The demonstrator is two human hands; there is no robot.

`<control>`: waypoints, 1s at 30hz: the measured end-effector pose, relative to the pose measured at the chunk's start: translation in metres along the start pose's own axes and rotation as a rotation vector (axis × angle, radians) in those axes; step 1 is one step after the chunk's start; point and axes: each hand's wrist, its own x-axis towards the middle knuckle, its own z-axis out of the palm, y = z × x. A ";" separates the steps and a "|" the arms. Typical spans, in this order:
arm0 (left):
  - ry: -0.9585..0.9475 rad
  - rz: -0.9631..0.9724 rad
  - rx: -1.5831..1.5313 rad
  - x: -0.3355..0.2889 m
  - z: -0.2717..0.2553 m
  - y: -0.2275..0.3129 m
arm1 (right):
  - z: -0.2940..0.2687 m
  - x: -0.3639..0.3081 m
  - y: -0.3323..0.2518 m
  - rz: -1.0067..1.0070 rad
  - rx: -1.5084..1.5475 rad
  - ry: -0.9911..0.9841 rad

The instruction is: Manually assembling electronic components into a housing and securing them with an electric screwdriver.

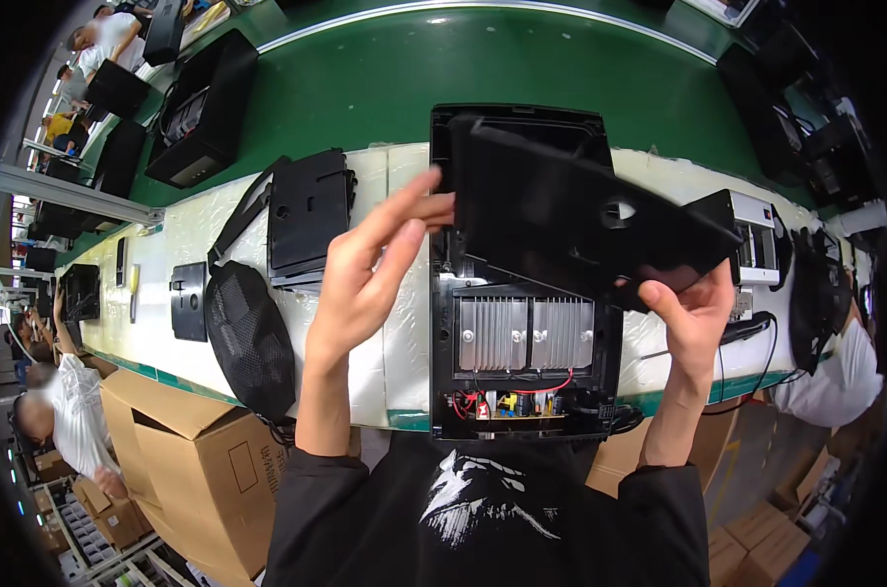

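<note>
My right hand point(696, 311) grips the lower right corner of a flat black plastic panel point(551, 210), thumb in front. The panel is tilted and slightly blurred, with a small cut-out near its right side. My left hand point(370, 269) is open, fingers apart, its fingertips at the panel's left edge; whether they touch it I cannot tell. Beneath the panel lies an open black device housing point(442, 342). Inside it show two finned metal heat sinks point(485, 333) and, nearest me, a circuit board point(532, 403) with red and black wires. The panel hides the housing's middle.
Left on the white-covered bench point(395, 367) lie black panels point(310, 215), a black mesh bag point(248, 338) and a small black plate point(187, 300). A cardboard box point(233, 479) stands at lower left. A white-framed unit point(754, 235) sits at right. Beyond runs a green conveyor point(365, 88); other people work at both sides.
</note>
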 end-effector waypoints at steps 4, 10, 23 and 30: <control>0.069 0.062 0.234 -0.008 -0.002 -0.023 | 0.001 0.000 0.017 -0.084 -0.178 -0.144; 0.108 0.013 0.262 -0.014 -0.002 -0.024 | 0.007 0.006 0.025 -0.071 -0.154 -0.169; 0.175 0.092 0.376 -0.015 0.002 -0.029 | 0.013 0.008 0.030 -0.031 -0.119 -0.159; 0.202 0.145 0.420 -0.019 0.008 -0.038 | 0.003 0.013 0.032 -0.241 -0.669 -0.116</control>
